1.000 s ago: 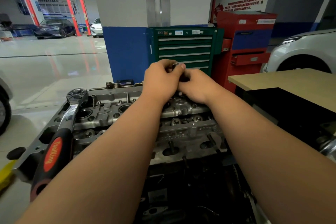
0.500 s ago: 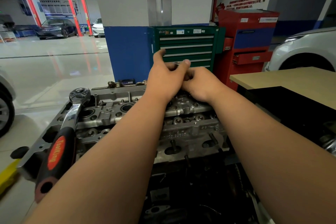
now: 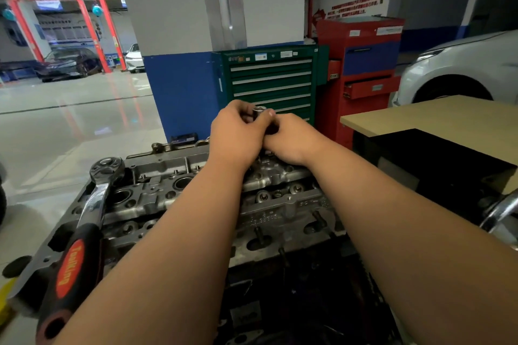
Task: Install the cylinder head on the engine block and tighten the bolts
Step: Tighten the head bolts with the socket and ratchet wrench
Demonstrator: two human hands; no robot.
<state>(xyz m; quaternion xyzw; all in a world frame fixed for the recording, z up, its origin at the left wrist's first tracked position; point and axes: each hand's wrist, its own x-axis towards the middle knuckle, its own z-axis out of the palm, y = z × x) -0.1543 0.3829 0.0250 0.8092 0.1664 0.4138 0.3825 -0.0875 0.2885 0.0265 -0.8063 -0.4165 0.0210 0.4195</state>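
Observation:
The grey metal cylinder head (image 3: 173, 190) lies on the dark engine block (image 3: 280, 302) in front of me. Both hands meet over its far right part. My left hand (image 3: 238, 134) pinches a small shiny socket (image 3: 258, 112) whose open top sticks up between thumb and fingers. My right hand (image 3: 294, 138) grips the same tool just below it; what lies under the hands is hidden. A big ratchet wrench (image 3: 84, 232) with a black and orange handle rests on the head's left end.
A green tool cabinet (image 3: 270, 78) and a red one (image 3: 364, 64) stand behind the engine by a blue and white pillar. A tan tabletop (image 3: 434, 117) is at the right, a white car (image 3: 462, 70) beyond it. Glossy floor spreads to the left.
My left hand's fingers, spread half a second ago, have closed around the socket again. Both hands stay at the same spot over the head. The ratchet has not moved.

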